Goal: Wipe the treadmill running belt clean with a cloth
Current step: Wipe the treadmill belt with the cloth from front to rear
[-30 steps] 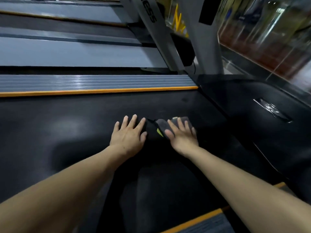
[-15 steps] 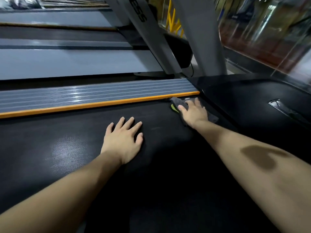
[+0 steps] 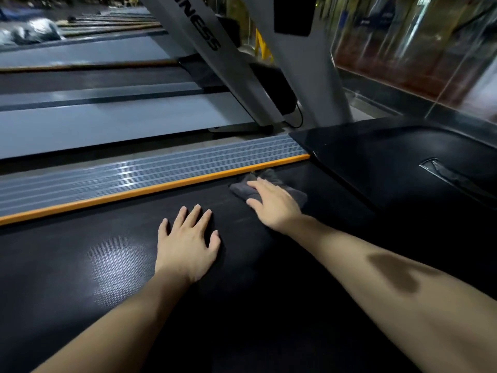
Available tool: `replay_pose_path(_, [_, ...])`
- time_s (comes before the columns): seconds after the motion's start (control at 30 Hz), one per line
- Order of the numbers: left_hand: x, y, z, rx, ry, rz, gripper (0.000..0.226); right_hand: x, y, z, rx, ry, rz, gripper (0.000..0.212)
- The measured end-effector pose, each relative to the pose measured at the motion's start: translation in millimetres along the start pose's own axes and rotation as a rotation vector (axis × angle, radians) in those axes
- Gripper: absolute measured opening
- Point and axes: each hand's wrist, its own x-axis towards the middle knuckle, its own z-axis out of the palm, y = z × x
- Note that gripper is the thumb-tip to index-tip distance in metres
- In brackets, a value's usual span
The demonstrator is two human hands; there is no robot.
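The black running belt (image 3: 113, 265) fills the lower part of the head view. A dark grey cloth (image 3: 242, 187) lies on the belt's far side, close to the orange edge strip (image 3: 134, 193) and the black motor cover (image 3: 403, 173). My right hand (image 3: 271, 203) lies flat on the cloth with straight fingers, pressing it onto the belt. My left hand (image 3: 188, 240) rests flat on the bare belt with fingers spread, a little nearer to me and to the left of the cloth. Much of the cloth is hidden under my right hand.
A ribbed grey side rail (image 3: 150, 170) runs beyond the orange strip. Grey uprights (image 3: 306, 76) of the treadmills rise behind it, with a black cable at their base. More treadmill decks (image 3: 107, 125) stretch to the left. A glass wall (image 3: 430, 49) stands at the right.
My right hand slid the cloth away from me, from beside my left hand to the belt's far edge by the orange strip. My left hand stayed flat on the belt.
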Motion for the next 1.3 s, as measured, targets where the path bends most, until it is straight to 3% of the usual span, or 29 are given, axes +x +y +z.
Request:
replay_pose_path(0.13, [0.4, 0.3, 0.3, -0.005, -0.003, -0.004, 0.071, -1.3, 22.7, -0.7, -0.108, -0.057, 0.102, 0.06])
replay_pose_path(0.33, [0.1, -0.1, -0.3, -0.004, 0.011, 0.0, 0.073, 1.5, 31.5, 1.5, -0.014, 0.151, 0.096, 0.032])
replay_pose_path(0.53, [0.8, 1.5, -0.3, -0.014, 0.005, 0.003, 0.076, 24.3, 87.1, -26.2, -0.081, 0.369, 0.452, 0.031])
replay_pose_path(0.63, [0.1, 1.1, -0.3, -0.003, -0.006, -0.001, 0.076, 28.2, 33.3, -7.9, -0.086, 0.341, 0.351, 0.031])
replay_pose_path(0.73, [1.8, 1.5, 0.1, -0.021, 0.001, -0.016, 0.081, 16.4, -26.5, 19.1, -0.003, 0.247, 0.076, 0.034])
replay_pose_path(0.83, [2.7, 0.5, 0.9, -0.034, -0.005, -0.012, 0.087, 14.5, -19.5, 20.3, 0.047, 0.207, -0.126, 0.038])
replay_pose_path(0.9, [1.7, -0.4, 0.7, -0.034, 0.013, -0.005, 0.086, 21.7, 17.8, 2.6, -0.02, 0.178, -0.104, 0.036])
replay_pose_path(1.0, [2.6, 0.5, 0.4, -0.02, -0.002, -0.001, 0.084, 34.9, 88.0, -26.4, -0.076, 0.284, 0.185, 0.035])
replay_pose_path(1.1, [3.8, 0.9, 0.3, -0.013, -0.01, 0.004, 0.083, 35.8, 90.1, -28.6, -0.055, 0.333, 0.389, 0.029])
replay_pose_path(1.17, [4.2, 0.5, -0.4, -0.016, -0.016, -0.004, 0.083, 33.6, 50.9, -18.3, -0.058, 0.334, 0.361, 0.027])
replay_pose_path(1.3, [3.3, 2.1, -1.3, -0.019, -0.022, -0.009, 0.086, 6.6, -35.0, 15.8, 0.011, 0.194, 0.005, 0.029])
